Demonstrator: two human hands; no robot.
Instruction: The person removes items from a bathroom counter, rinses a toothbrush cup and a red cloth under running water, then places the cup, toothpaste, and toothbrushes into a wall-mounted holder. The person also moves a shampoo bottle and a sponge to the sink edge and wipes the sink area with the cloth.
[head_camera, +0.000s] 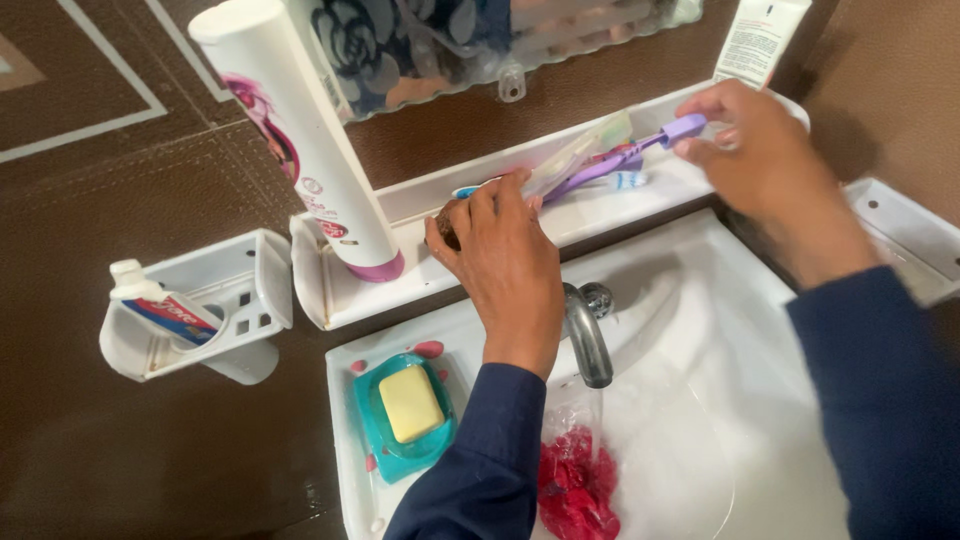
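- Two bare hands in dark blue sleeves work over a white shelf (600, 215) fixed above a white sink (700, 400)
- The left hand (505, 265) rests at the shelf's front edge, fingers curled down around a small dark brown thing (447, 222); what that thing is cannot be told
- The right hand (765, 150) pinches the end of a purple toothbrush (640, 150) between fingertips, narrow and closed on the handle
- The toothbrush lies slanted across the shelf, its far end passing behind the left hand's fingers, beside a clear plastic sleeve (580, 155) and a second brush with blue on it (620, 180)
- A tall white tube with a pink cap (310, 150) stands cap-down at the shelf's left end
- A wall holder (245, 300) to the left carries a rolled toothpaste tube (160, 305)
- A yellow soap bar (410, 402) sits in a teal dish (385, 455) on the sink's left rim
- A metal tap (585, 335) stands just beside the left wrist, with a red crumpled thing in clear plastic (575, 485) below it in the basin
- Another white tube (760, 40) hangs near the right hand
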